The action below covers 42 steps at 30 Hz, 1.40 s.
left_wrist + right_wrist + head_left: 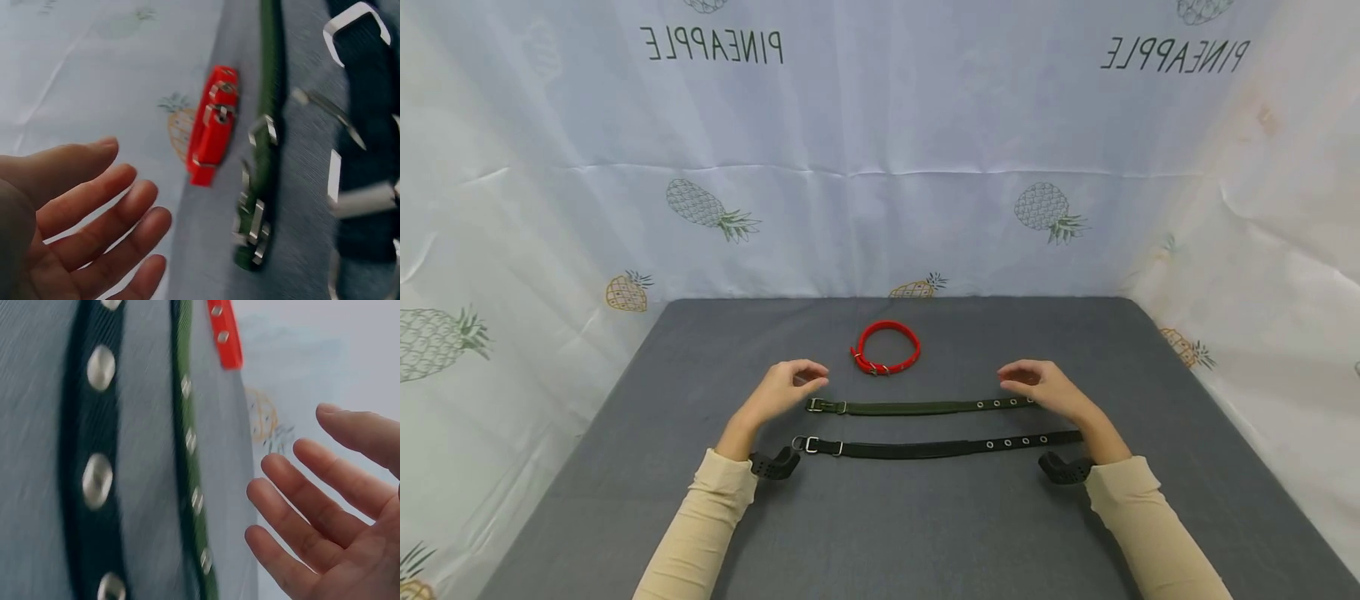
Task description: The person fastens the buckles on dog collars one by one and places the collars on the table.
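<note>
Head view: 3 collars on the grey table (850, 533). W/ the green collar (917, 408) as clock centre: red collar (906, 364) at 11 o'clock, black collar (910, 451) at 6. Left hand (782, 387) hovers approx. 9 o'clock, nr the green's buckle (815, 406); right hand (1041, 385) approx. 3 o'clock, above the eyelet end, hiding its tip. On each hand thumb & fingers bow toward each other w/ a gap between, nothing held. Progress, as I'd judge: red is done, i.e. closed in a ring & apparently buckled. Green & black not yet: both lie out straight, buckle at the 9 o'clock end, eyelets (997, 403) toward 3.

L wrist view (blurry): thumb & fingers apart, no contact w/ any collar. From that hand, red sits at 2 o'clock, green's buckle end at 3, black approx. 3 & farther off. No strap end seen threaded thru the green or black buckles, so fastening those 2 looks to be what's left.

R wrist view: fingers slightly spread, thumb well clear, holding nothing. Green runs past at 9-10 o'clock, black beyond at 9, part of red at 11. Eyelets on green & black show, none w/ a buckle pin in.
</note>
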### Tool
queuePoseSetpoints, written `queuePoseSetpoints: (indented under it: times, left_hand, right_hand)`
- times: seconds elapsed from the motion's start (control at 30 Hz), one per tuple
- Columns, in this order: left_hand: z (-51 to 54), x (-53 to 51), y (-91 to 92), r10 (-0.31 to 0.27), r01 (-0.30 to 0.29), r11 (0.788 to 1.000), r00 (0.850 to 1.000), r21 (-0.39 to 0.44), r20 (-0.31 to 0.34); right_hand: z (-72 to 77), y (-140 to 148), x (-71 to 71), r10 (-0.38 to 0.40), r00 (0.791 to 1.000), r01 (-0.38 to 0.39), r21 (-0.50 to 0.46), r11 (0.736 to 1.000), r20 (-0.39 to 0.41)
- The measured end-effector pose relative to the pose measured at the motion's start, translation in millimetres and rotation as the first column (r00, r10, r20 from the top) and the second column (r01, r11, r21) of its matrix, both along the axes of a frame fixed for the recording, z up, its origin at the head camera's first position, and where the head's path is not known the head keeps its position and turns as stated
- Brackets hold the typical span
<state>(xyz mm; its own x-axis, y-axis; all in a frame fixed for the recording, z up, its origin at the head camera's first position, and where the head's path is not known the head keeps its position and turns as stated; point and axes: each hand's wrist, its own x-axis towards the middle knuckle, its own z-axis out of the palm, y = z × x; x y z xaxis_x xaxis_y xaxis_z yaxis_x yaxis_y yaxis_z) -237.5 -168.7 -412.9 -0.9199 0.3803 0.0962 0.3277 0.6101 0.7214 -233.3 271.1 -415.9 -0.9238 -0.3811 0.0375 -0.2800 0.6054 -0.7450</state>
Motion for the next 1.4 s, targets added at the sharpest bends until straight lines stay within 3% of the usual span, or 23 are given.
queuePoseSetpoints:
  times: [0.13,0.47,0.93,1.4]
  left_hand:
    - [-8.4,-1.4,-3.9,-0.027,0.026,0.999,1.0,-0.042,-0.015]
    - [-21.0,-3.5,-6.4,-0.04,0.04,0.997,0.999,-0.059,0.012]
    - [-24.2,-8.0,-1.1,-0.053,0.047,0.986,0.998,-0.16,-0.037]
    - [-23.7,-13.0,-1.5,-0.043,0.031,0.983,0.997,-0.182,-0.06]
  right_hand:
    - [-3.8,13.6,2.3,-0.037,0.999,0.037,0.039,0.999,-0.009]
    - [-15.0,39.0,1.4,-0.086,0.996,0.086,0.092,0.992,-0.004]
    - [-18.9,48.0,-0.6,-0.132,0.991,0.127,0.252,0.959,0.002]
    - [-18.8,51.4,-0.3,-0.135,0.99,0.137,0.268,0.954,-0.024]
